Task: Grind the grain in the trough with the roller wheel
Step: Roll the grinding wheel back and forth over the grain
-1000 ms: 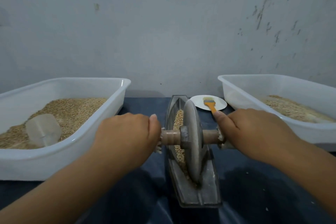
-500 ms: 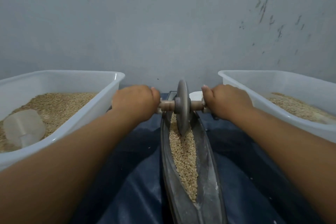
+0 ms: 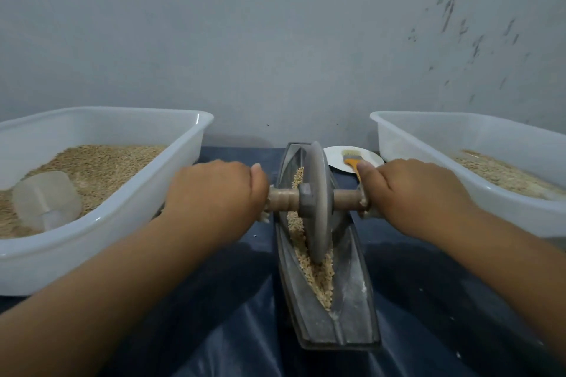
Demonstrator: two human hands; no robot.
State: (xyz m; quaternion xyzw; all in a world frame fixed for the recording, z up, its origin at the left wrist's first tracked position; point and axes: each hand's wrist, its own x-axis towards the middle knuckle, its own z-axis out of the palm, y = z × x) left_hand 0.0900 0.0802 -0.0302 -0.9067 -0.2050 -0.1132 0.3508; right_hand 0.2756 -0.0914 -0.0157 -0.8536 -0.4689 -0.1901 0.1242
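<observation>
A long grey boat-shaped trough [image 3: 352, 300] lies on the dark blue sheet, running away from me. Tan grain [image 3: 318, 275] fills its groove. The grey roller wheel [image 3: 318, 202] stands upright in the groove near the trough's middle, on a wooden axle [image 3: 283, 196]. My left hand [image 3: 214, 193] grips the left end of the axle. My right hand [image 3: 410, 193] grips the right end. Both handle ends are hidden inside my fists.
A white tub [image 3: 101, 220] at the left holds grain and a clear plastic scoop [image 3: 46, 199]. A second white tub [image 3: 477, 193] at the right holds grain too. Behind the trough, a white plate [image 3: 337, 159] carries an orange-handled brush [image 3: 352, 161]. The wall stands close behind.
The wheel rolled from the near part of the trough to the far end, then came back toward me to the middle. Both hands stayed on the axle.
</observation>
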